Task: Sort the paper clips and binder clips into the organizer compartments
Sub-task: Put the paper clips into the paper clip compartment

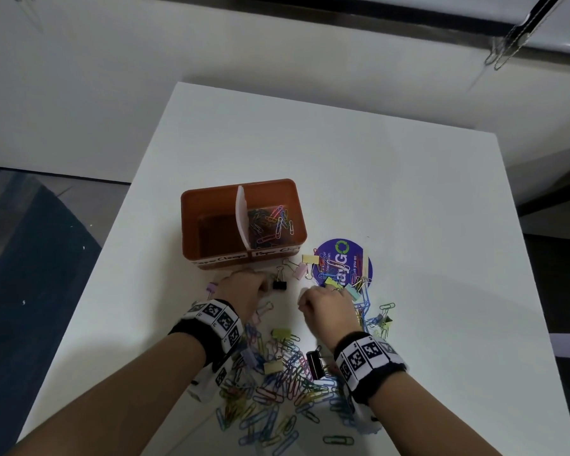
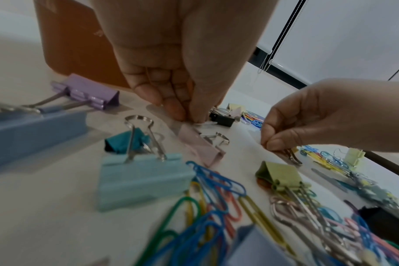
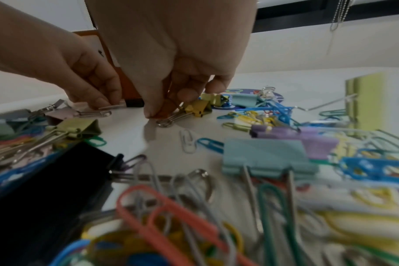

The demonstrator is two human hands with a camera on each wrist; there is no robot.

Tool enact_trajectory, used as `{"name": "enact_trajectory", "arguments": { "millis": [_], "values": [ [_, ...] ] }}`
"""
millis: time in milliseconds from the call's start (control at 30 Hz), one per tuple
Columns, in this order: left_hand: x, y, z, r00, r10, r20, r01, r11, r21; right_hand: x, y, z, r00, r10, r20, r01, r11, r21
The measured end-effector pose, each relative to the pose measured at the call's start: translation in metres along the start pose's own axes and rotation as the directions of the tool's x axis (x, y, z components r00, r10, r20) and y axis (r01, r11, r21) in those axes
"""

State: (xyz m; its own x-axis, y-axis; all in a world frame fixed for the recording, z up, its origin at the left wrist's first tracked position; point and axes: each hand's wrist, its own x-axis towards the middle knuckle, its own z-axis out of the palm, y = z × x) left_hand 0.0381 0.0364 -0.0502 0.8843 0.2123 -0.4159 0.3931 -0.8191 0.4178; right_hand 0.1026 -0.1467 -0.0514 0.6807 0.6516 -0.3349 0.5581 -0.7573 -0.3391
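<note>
Left hand (image 1: 244, 291): fingers (image 2: 178, 109) drawn together, pinching the far edge of the pink binder clip (image 2: 201, 144), which lies flat on the tabletop (image 1: 375, 176) just in front of the organizer (image 1: 211, 205).

Right hand (image 1: 323, 307): fingers (image 3: 187, 95) closed on the wire handles of the yellow binder clip (image 3: 197, 108), beside the round purple sticker (image 1: 343, 261).

Loose paper clips (image 1: 277, 390) heaped near both wrists; more already in the organizer's right compartment.

Handling, as judged: binder clips light, rigid, sprung steel with smooth painted sides, likely to slip under a side pinch. Best taken by the wire handles or across the folded spine. Handles pivot freely, so expect swing on lifting. Paper clips very light, thin, prone to interlock and come up in chains.
</note>
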Motion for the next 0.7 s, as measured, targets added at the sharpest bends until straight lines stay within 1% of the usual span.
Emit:
{"name": "enact_trajectory", "arguments": {
  "millis": [100,167,233,267,300,400,467,567,633,700],
  "values": [
    [0.001,-0.003,0.004,1.000,0.008,0.006,-0.008,0.999,-0.041,-0.008,0.001,-0.003,0.998,-0.038,-0.055,0.040,0.999,0.031],
    [0.003,-0.002,0.006,1.000,0.012,0.002,-0.012,0.999,-0.050,-0.012,0.003,-0.010,0.996,-0.035,-0.081,0.047,0.988,0.150],
    [0.003,-0.001,0.007,0.999,0.027,-0.020,-0.028,0.998,-0.058,-0.013,0.008,-0.019,0.997,0.054,-0.062,-0.027,0.929,0.368],
    [0.003,-0.001,0.007,0.998,0.037,-0.047,-0.040,0.997,-0.062,-0.012,0.012,-0.023,0.994,0.099,-0.055,-0.065,0.894,0.444],
    [0.002,-0.001,0.006,0.997,0.044,-0.071,-0.049,0.996,-0.071,-0.009,0.016,-0.027,0.990,0.126,-0.069,-0.080,0.880,0.468],
    [0.000,-0.003,0.006,0.990,0.078,-0.121,-0.092,0.989,-0.113,0.005,0.030,-0.038,0.977,0.196,-0.086,-0.135,0.876,0.463],
    [-0.001,-0.006,0.005,0.992,0.093,-0.081,-0.102,0.987,-0.125,0.018,0.037,-0.044,0.971,0.222,-0.092,-0.160,0.882,0.443],
    [-0.001,-0.010,0.002,0.997,0.079,0.025,-0.077,0.992,-0.103,0.034,0.044,-0.050,0.959,0.265,-0.101,-0.210,0.904,0.372],
    [-0.001,-0.010,0.002,0.997,0.065,0.034,-0.061,0.993,-0.103,0.042,0.045,-0.053,0.949,0.305,-0.079,-0.259,0.898,0.355],
    [-0.001,-0.006,-0.001,0.999,0.044,0.030,-0.040,0.991,-0.129,0.048,0.042,-0.054,0.950,0.312,-0.022,-0.289,0.901,0.323]
  ]
}}
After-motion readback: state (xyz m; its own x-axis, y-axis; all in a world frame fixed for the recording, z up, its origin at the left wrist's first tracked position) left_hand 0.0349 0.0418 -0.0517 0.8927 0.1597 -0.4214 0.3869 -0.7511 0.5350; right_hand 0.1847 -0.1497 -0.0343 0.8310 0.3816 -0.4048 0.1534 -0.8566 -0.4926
